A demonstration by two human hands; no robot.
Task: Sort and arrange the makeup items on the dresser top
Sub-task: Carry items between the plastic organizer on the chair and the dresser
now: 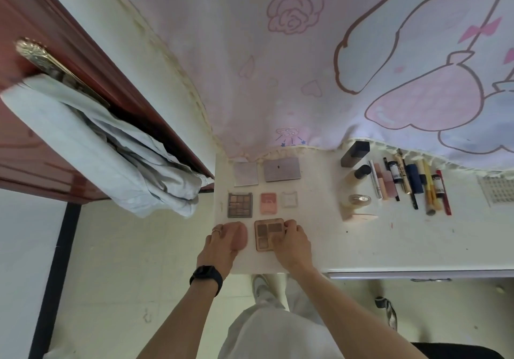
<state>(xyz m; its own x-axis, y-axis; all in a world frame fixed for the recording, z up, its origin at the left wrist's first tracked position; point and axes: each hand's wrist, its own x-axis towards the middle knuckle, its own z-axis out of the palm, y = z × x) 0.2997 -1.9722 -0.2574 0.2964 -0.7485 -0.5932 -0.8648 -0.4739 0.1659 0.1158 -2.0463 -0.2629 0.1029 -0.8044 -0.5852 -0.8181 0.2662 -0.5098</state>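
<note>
My right hand [290,240] grips brown palette [267,233] at its right edge, thumb on its face. Probably squaring it into the grid below pink compact [268,203]. My left hand [222,240] curls round pink rounded case [241,236] just beside it, likely same row. Pencils and tubes [411,183] lie in row well apart to right. White dresser top [361,247] is scuffed. Rose-print cloth [292,53] hangs behind. Red-brown door [41,150] at left, grey fabric [111,150] draped on it.

I see a white dresser top [403,247] running from the middle out to the right, with a drawer front [431,275] under its near edge and a small grille [498,192] at the far right. Behind it hangs a pale pink cloth [250,66] printed with a rose, hearts and cartoon shapes. On the left a dark red wooden door [27,158] carries a brass handle [36,55] and a draped grey-blue cloth [83,142], with a black post [55,261] and pale floor [125,275] below.
</note>
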